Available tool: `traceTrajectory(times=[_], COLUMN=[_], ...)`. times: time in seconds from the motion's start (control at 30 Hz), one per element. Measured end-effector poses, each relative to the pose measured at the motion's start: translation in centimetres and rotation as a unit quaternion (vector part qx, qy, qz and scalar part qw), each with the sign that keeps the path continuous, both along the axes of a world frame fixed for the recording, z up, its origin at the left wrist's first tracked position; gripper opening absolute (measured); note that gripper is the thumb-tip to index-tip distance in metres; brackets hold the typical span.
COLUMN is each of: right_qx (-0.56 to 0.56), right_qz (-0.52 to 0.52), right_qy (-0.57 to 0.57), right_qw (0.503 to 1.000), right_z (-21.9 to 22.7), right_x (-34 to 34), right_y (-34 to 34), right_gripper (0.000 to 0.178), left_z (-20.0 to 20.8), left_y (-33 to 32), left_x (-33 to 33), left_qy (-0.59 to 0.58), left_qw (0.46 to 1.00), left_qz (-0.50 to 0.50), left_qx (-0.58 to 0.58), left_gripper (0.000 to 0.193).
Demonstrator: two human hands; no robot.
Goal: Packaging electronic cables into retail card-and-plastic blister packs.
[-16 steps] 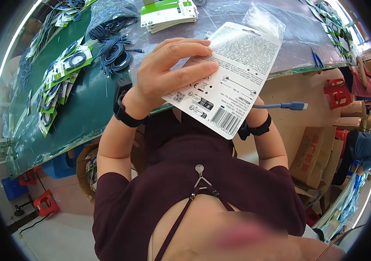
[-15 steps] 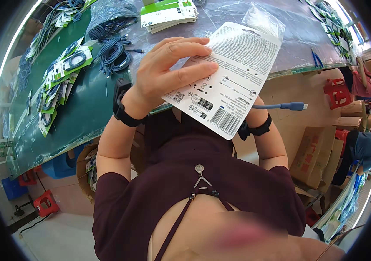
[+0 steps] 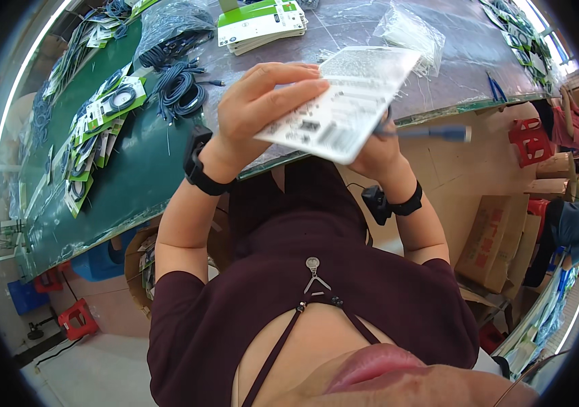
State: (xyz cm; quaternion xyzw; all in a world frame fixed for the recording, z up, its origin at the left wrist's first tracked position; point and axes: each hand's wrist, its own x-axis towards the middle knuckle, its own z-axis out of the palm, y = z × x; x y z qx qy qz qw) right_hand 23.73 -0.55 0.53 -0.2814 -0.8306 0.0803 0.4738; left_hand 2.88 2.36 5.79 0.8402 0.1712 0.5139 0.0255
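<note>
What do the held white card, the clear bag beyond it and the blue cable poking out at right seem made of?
White card: probably smooth coated paperboard; it is thin, holds flat and shows a pale sheen.
Clear bag: thin, glossy plastic film, judging by its crinkles and highlights.
Blue cable: likely plastic or woven sleeve, dull-looking; motion blur hides its texture.

Free tabletop [image 3: 464, 66] between plastic bag [image 3: 406, 34] and blue pliers [image 3: 495, 88], card stack [image 3: 262, 26] an obstacle leftward.
</note>
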Motion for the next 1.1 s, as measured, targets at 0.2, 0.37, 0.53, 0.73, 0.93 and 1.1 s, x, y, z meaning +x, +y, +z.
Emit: traceTrajectory(times=[0.2,0.37,0.53,0.73,0.93,1.1], right_qx=[-0.232,-0.221,-0.203,-0.175,-0.015,-0.005], right_qz=[0.110,-0.034,-0.088,-0.106,-0.157,-0.171], right_qy=[0.312,0.245,0.183,0.141,0.038,0.018], right_qw=[0.915,0.943,0.958,0.969,0.987,0.985], right_z=[2.7,2.9,3.5,3.2,2.9,2.8], right_x=[-2.2,-2.7,-2.9,-2.3,-2.7,-2.8], right_y=[0.4,1.7,1.5,2.5,2.8,2.9], right_gripper=[0.019,0.012,0.015,0.011,0.008,0.009], left_z=[-2.2,-4.3,-5.2,-5.6,-5.7,-5.6], left_y=[-1.4,-0.5,0.1,0.3,0.4,0.3], left_x=[2.4,3.6,3.4,3.2,3.4,3.6], left_qy=[-0.146,-0.419,-0.430,-0.465,-0.464,-0.452], left_qw=[0.854,0.758,0.750,0.705,0.729,0.763], left_qz=[0.175,-0.065,-0.088,-0.132,-0.115,-0.093], left_qx=[-0.468,-0.495,-0.495,-0.519,-0.490,-0.454], left_gripper=[0.019,0.017,0.022,0.026,0.027,0.025])
